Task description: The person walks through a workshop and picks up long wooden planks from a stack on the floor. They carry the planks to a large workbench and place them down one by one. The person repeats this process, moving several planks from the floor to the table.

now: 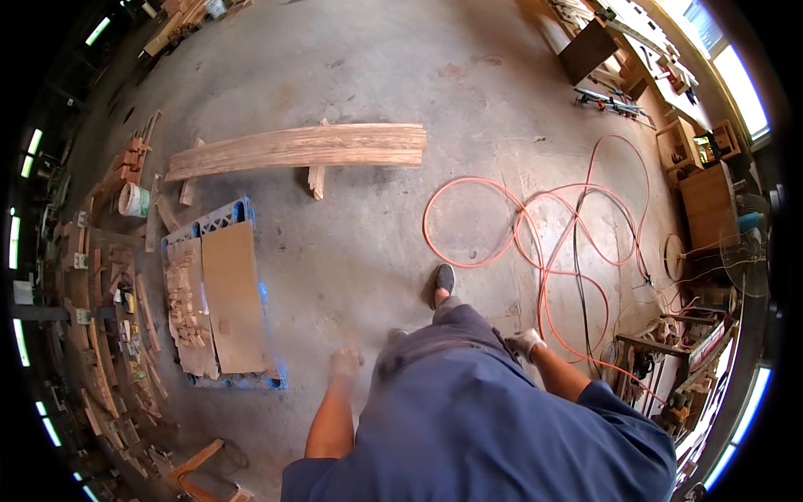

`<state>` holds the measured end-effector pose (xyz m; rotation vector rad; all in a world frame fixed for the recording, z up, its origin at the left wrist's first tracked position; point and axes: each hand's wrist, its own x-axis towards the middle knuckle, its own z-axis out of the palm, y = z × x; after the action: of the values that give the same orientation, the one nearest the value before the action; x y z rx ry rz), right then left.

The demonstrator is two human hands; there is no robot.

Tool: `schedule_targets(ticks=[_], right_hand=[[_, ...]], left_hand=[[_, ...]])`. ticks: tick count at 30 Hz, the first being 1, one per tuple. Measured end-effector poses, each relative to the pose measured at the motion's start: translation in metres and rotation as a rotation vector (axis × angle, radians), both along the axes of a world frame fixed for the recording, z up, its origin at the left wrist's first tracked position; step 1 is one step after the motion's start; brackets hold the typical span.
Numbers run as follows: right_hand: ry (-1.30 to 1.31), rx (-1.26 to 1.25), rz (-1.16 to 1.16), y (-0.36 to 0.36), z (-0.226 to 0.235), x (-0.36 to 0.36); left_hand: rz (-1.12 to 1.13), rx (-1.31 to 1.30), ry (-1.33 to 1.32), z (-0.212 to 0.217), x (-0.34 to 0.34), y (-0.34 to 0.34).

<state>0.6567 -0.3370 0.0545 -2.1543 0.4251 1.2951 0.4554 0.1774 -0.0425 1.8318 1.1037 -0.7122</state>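
Note:
My left hand (345, 365) hangs beside my left hip over the grey floor. Motion smears its fingers, and no object shows in it. On the other side, my right hand (525, 341), in a pale glove, is close to my right hip. Its fingers are too small and partly turned away to tell whether they are closed. I am on my feet, with one dark shoe (444, 276) in front of me. Nearest to my left hand is a blue pallet (280, 375) carrying a brown flat board (237, 301) and rows of small wood pieces (186, 293).
Long wooden planks (301, 149) lie across wood supports ahead. A red hose (481, 263) loops over the floor at right, mixed with a black cable (577, 276). A white bucket (134, 201) stands at left near stacked timber. Benches and a fan (744, 251) line the right wall.

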Motion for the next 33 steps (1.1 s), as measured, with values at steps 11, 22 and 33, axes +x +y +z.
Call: schedule_targets(ticks=[11, 22, 33], right_hand=[[-0.106, 0.249, -0.374, 0.056, 0.007, 0.265], [0.015, 0.166, -0.226, 0.139, 0.029, 0.333], [0.06, 0.05, -0.22, 0.16, 0.038, 0.412]], left_hand=[[-0.504, 0.218, -0.086, 0.138, 0.097, -0.084], [0.361, -0.203, -0.132, 0.049, 0.195, -0.038], [0.481, -0.29, -0.225, 0.005, 0.335, 0.025]])
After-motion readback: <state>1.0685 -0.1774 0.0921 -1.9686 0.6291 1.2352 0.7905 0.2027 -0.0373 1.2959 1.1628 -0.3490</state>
